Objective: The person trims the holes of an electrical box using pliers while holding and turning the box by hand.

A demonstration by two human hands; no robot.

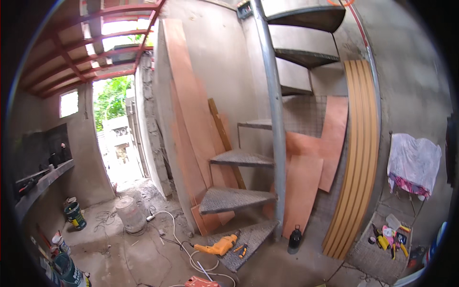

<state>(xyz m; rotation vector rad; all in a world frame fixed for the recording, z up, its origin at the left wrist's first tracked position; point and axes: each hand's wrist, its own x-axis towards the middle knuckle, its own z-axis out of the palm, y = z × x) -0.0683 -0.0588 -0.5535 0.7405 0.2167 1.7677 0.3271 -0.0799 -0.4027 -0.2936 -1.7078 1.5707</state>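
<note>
Neither of my hands shows in the head view. Ahead, on the lowest step of a spiral staircase around a steel post, lie an orange power tool and small orange-handled hand tools. A white cord winds over the dusty floor. A red object is cut off at the bottom edge. A black bottle stands right of the post.
Plywood sheets and slatted panels lean on walls. Buckets and a grey cylinder stand left, near an open doorway. A chair holding several tools and a draped cloth is right.
</note>
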